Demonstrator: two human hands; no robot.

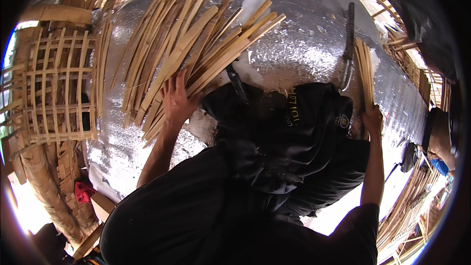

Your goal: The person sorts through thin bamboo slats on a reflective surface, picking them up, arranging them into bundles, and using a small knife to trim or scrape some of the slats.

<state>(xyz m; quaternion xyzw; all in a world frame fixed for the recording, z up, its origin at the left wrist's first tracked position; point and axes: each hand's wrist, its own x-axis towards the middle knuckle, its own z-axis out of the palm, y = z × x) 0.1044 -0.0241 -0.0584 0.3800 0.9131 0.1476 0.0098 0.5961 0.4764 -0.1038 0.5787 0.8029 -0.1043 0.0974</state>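
Note:
A broad fan of split bamboo strips [162,44] lies on a silvery sheet in front of me, slanting up and to the right. My left hand [177,100] rests on the near ends of these strips, its fingers stretched out over them. At the right, a small bundle of thin bamboo strips [364,68] stands out beyond my right hand [373,120], which is closed round its lower end. Just left of that bundle lies a long dark tool with a metal end [349,44], perhaps a knife. A black strap-like piece [237,83] shows beside the fanned strips.
Shiny silver sheeting [304,29] covers the ground before me. Black printed cloth [304,113] lies over my legs. An open bamboo lattice [59,83] stands at the left. More bamboo strips [412,211] are heaped at lower right, near another person's limb [440,142].

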